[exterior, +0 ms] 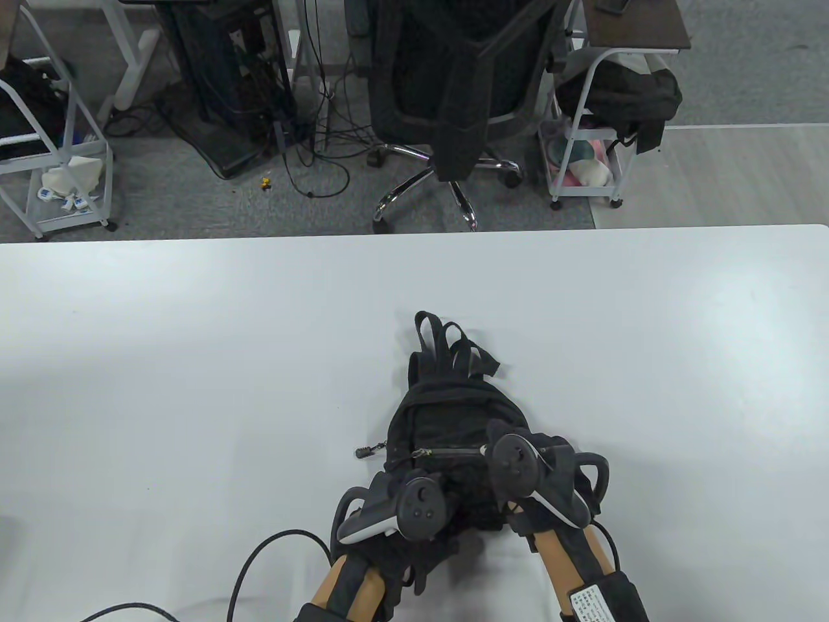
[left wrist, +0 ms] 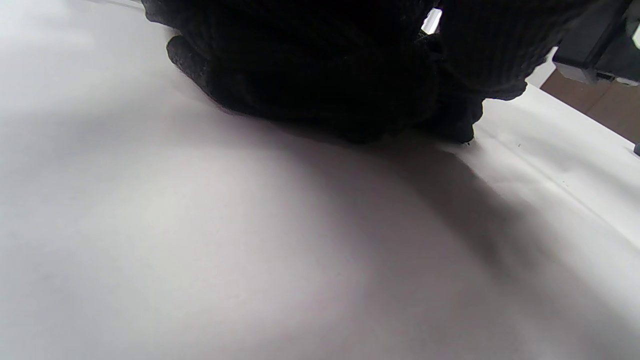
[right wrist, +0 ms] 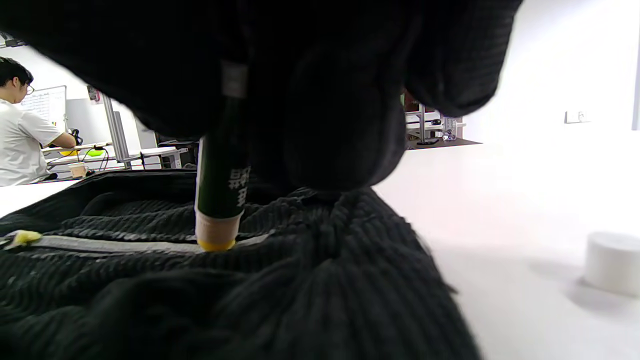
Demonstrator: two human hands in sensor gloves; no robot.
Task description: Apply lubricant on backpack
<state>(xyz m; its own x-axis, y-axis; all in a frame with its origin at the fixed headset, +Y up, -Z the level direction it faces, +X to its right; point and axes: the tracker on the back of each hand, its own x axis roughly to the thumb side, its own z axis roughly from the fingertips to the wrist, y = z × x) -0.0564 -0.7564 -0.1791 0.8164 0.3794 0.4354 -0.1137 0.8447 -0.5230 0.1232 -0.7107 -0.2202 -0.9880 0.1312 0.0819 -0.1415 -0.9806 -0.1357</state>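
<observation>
A black corduroy backpack (exterior: 447, 414) lies on the white table (exterior: 194, 356), straps pointing away from me. Its front zipper (exterior: 447, 451) runs crosswise. My right hand (exterior: 518, 463) grips a dark green lubricant stick (right wrist: 220, 200). The stick's yellow tip presses on the zipper (right wrist: 110, 245) in the right wrist view. A yellow smear shows at the zipper's left end. My left hand (exterior: 414, 512) rests on the backpack's near end and holds it down. Its gloved fingers (left wrist: 325, 75) are bunched dark against the table. The stick is hidden in the table view.
A small white cylinder (right wrist: 612, 262), perhaps a cap, stands on the table to the right of the backpack. A black cable (exterior: 259, 564) loops on the table near my left forearm. An office chair (exterior: 453, 97) and carts stand beyond the far edge.
</observation>
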